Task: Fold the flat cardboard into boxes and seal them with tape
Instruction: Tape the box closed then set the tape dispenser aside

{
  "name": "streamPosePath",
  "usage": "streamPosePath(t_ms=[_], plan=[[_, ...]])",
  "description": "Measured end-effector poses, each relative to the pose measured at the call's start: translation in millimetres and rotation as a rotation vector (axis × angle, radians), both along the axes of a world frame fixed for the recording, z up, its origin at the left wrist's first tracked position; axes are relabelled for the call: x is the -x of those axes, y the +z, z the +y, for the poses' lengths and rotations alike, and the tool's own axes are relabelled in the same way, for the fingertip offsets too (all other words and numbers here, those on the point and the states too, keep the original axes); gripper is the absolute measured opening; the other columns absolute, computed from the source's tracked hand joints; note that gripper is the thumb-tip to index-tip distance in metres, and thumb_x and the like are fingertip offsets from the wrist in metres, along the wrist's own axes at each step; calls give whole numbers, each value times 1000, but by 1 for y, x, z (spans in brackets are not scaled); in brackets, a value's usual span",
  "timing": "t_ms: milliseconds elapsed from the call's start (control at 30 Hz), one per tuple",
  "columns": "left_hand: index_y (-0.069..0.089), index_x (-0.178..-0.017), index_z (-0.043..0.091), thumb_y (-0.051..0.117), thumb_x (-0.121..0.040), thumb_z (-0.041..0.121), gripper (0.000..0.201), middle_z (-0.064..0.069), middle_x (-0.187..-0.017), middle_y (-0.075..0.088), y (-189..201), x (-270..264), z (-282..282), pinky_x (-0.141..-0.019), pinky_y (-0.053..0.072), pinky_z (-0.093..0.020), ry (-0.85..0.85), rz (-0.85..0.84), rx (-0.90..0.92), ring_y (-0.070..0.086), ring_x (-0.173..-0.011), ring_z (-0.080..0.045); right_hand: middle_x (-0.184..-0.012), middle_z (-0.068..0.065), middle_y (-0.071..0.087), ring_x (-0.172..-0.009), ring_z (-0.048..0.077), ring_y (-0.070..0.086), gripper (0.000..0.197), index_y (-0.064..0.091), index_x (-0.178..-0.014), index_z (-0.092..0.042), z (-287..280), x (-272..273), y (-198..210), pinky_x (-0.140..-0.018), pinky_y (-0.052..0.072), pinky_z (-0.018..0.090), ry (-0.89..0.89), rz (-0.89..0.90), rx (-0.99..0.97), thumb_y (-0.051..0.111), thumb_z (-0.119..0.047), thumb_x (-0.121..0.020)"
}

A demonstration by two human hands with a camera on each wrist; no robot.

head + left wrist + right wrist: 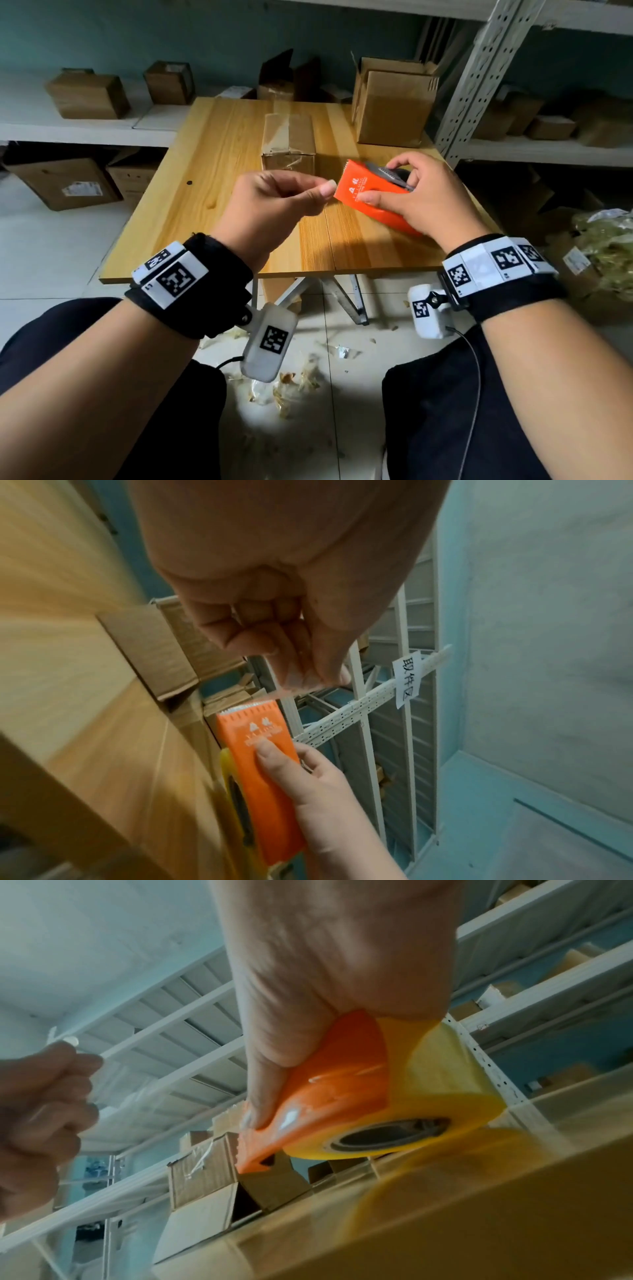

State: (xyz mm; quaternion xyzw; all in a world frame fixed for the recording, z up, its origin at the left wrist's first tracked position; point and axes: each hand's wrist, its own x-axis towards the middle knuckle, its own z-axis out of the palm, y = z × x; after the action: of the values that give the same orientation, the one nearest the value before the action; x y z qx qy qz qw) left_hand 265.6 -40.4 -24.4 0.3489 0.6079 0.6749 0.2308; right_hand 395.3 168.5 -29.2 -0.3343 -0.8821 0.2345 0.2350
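My right hand (390, 181) grips an orange tape dispenser (359, 192) just above the wooden table (219, 171), thumb on its flat side and fingers over its toothed end. The right wrist view shows the dispenser (325, 1096) carrying a yellowish tape roll (441, 1093). My left hand (320, 197) is right beside the dispenser's left edge, thumb and fingers pinching the clear tape end (301, 689). A closed cardboard box (289, 144) with tape across its top stands on the table behind my hands.
An open-topped cardboard box (394, 106) sits at the table's back right corner. White shelves (68, 126) with small boxes run along the left and right. A metal rack post (479, 75) rises at the right. Scraps litter the floor (291, 387) between my knees.
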Motion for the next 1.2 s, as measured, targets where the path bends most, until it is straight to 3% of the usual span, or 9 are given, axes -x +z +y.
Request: streamPosePath(t_ms=[167, 300, 400, 500, 633, 733, 833, 967, 1200], plan=[[82, -83, 19, 76, -81, 22, 7, -2, -81, 73, 18, -17, -17, -72, 52, -26, -501, -71, -145, 64, -74, -15, -120, -2, 70, -110, 31, 66, 57, 63, -125, -32, 15, 19, -10, -99, 52, 48, -207, -140, -147, 78, -61, -79], [70, -81, 15, 69, -92, 17, 12, -3, -81, 61, 4, -6, -20, -82, 57, -33, -394, -277, -97, 57, -77, -15, -144, 8, 54, -136, 36, 48, 85, 58, -143, -34, 13, 16, -5, -114, 41, 55, -197, -196, -62, 75, -79, -73], [62, -89, 16, 61, -99, 19, 11, 1, -81, 57, 5, 15, -20, -89, 51, -39, -350, -442, -105, 53, -77, -13, -135, 2, 54, -133, 26, 47, 59, 64, -137, -34, -12, 18, 5, -107, 44, 44, -83, 63, -88, 70, -67, -88], [62, -88, 18, 59, -99, 22, 12, 6, -82, 53, 9, 27, -17, -92, 50, -41, -404, -708, -249, 49, -75, -10, -122, -5, 70, -115, 10, 65, 34, 71, -130, -26, -37, 25, 10, -103, 53, 34, 237, 299, 216, 63, -45, -104], [58, -86, 16, 55, -97, 22, 13, 5, -79, 50, 22, 40, -4, -96, 47, -43, -546, -816, -252, 47, -70, -9, -99, 3, 77, -95, 21, 71, 36, 77, -102, -19, -61, 32, 2, -98, 51, 46, 491, 327, 734, 54, -47, -106], [56, -84, 15, 53, -95, 23, 14, 4, -76, 47, 31, 54, 10, -93, 48, -43, -587, -793, -239, 40, -73, -11, -100, 5, 75, -105, 38, 73, 32, 76, -95, -23, -64, 36, 3, -92, 54, 45, 529, 374, 948, 52, -42, -104], [58, -79, 14, 56, -87, 26, 15, 1, -80, 50, 19, 69, 14, -89, 52, -43, -598, -799, -224, 37, -84, -16, -103, 12, 74, -104, 40, 73, 27, 69, -105, -10, -56, 37, 7, -83, 56, 38, 531, 380, 1010, 53, -31, -108], [56, -79, 13, 54, -83, 32, 20, -1, -88, 44, 4, 74, 7, -86, 52, -43, -609, -853, -223, 43, -85, -20, -99, 12, 75, -89, 28, 73, 7, 69, -96, -17, -46, 35, 10, -80, 54, 35, 587, 305, 1014, 68, -23, -98], [47, -83, 13, 45, -87, 39, 27, -1, -85, 31, 6, 72, 8, -85, 44, -44, -668, -823, -314, 18, -76, -19, -95, 6, 77, -79, 10, 68, 33, 69, -109, -11, -51, 48, 6, -73, 54, 25, 582, 358, 1070, 77, -10, -77]])
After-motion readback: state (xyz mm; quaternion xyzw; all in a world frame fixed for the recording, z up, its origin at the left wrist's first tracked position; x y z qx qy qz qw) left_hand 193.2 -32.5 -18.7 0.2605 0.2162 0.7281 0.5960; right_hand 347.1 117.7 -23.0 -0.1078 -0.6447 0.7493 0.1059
